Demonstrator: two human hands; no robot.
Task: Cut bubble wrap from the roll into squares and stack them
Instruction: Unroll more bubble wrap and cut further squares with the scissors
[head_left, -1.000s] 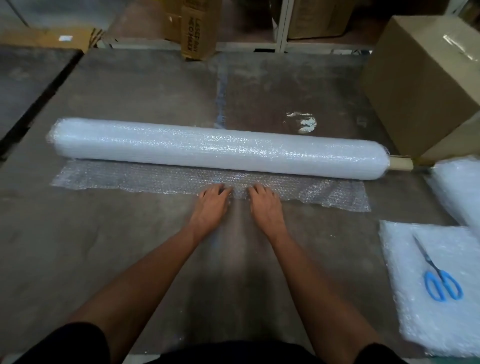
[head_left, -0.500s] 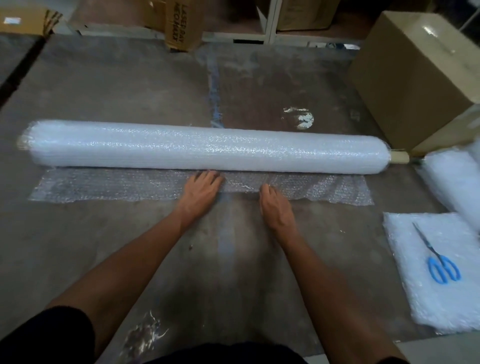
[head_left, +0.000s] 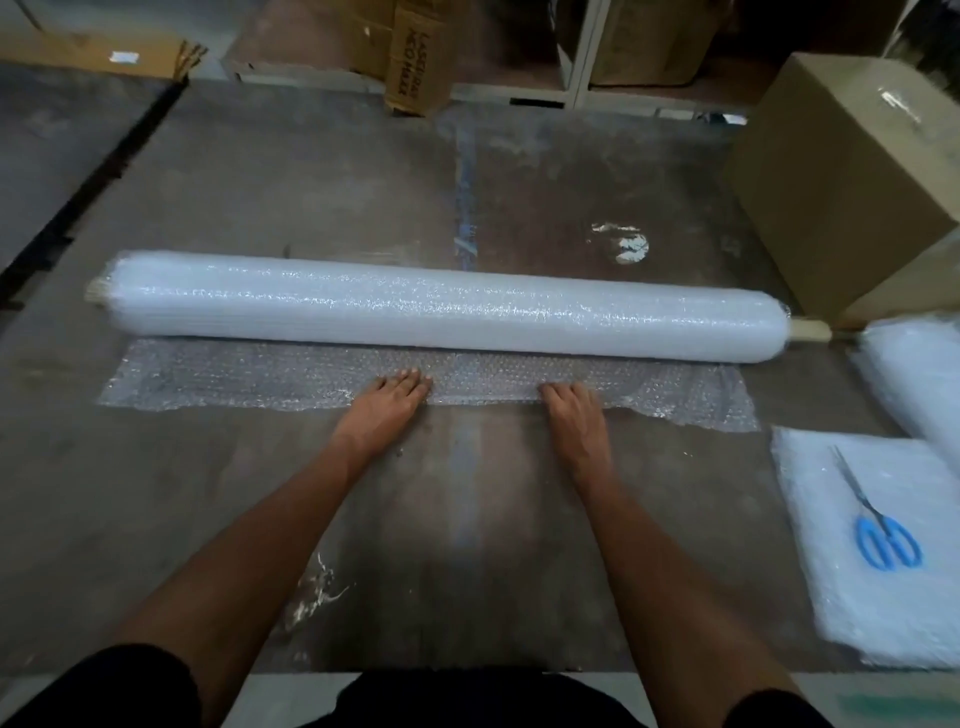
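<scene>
Both hands, left (head_left: 385, 410) and right (head_left: 575, 420), press flat, fingers straight and together, on the loose clear bubble-wrap sheet (head_left: 291, 376). Just beyond them lies the long white bubble-wrap roll (head_left: 441, 312). Unrolling seems in hand; cutting next likely calls for the blue-handled scissors (head_left: 878, 525), far right.

Dim room — worn grey floor (head_left: 311, 197) with a white scuff (head_left: 626, 244), cardboard boxes (head_left: 852, 176) around, white shelving (head_left: 579, 57) behind.

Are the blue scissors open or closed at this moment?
Closed. The scissors lie on the stack of cut bubble wrap, their blades together as one thin line, the two blue handle loops side by side. Neither hand touches them.
</scene>
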